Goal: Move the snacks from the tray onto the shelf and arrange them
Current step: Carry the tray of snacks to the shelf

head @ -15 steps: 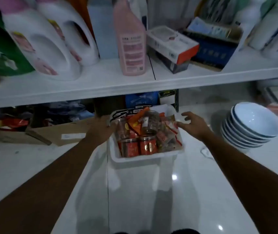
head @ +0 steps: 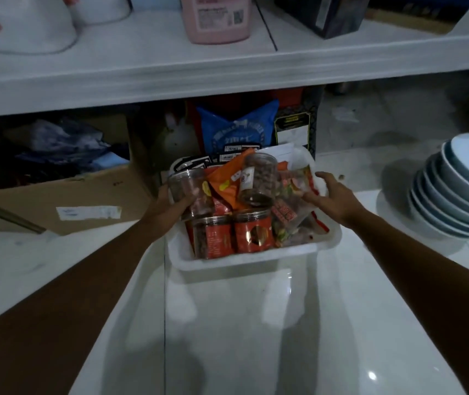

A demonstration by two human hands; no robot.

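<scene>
Single head-worn wide-angle view: faces forward and down, close over the white tray (head: 256, 262) at frame centre, with the shelf (head: 227, 78) edge crossing the upper frame and a glossy white surface (head: 227, 337) filling the lower half.

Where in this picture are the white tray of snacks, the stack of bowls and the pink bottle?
white tray (head: 256, 261): head view, on its bare near wall.
stack of bowls (head: 441, 195): head view, on the stacked rims.
pink bottle (head: 216, 31): head view, on its lower front.

Two bare forearms (head: 90, 283), uncovered from the wrist upward; bare left hand (head: 167, 208) and bare right hand (head: 337, 196)
</scene>
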